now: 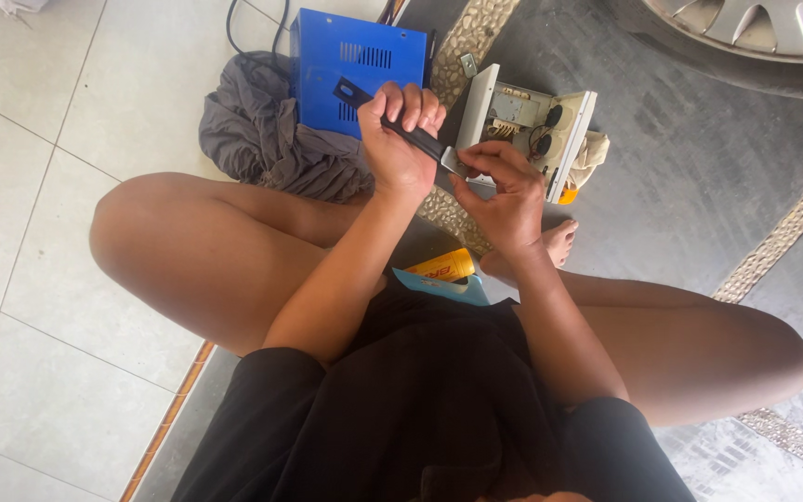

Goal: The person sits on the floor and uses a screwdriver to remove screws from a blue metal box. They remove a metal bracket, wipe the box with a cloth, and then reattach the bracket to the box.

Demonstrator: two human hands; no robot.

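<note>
My left hand (400, 139) is closed around the black handle of a hand tool (355, 95) that points down to the right. Its grey metal tip (451, 160) meets my right hand (504, 191), whose fingers pinch at the tip; whatever small part sits there is hidden by the fingers. Both hands hover above the floor in front of my crossed legs. Just behind the hands lies an opened beige device casing (532, 125) with wires and parts visible inside.
A blue metal box (355, 56) with vent slots stands behind my left hand, beside a grey crumpled cloth (262, 130). A yellow tube (443, 267) and a light blue packet (443, 286) lie between my legs. A wheel with a hubcap (764, 28) is at top right.
</note>
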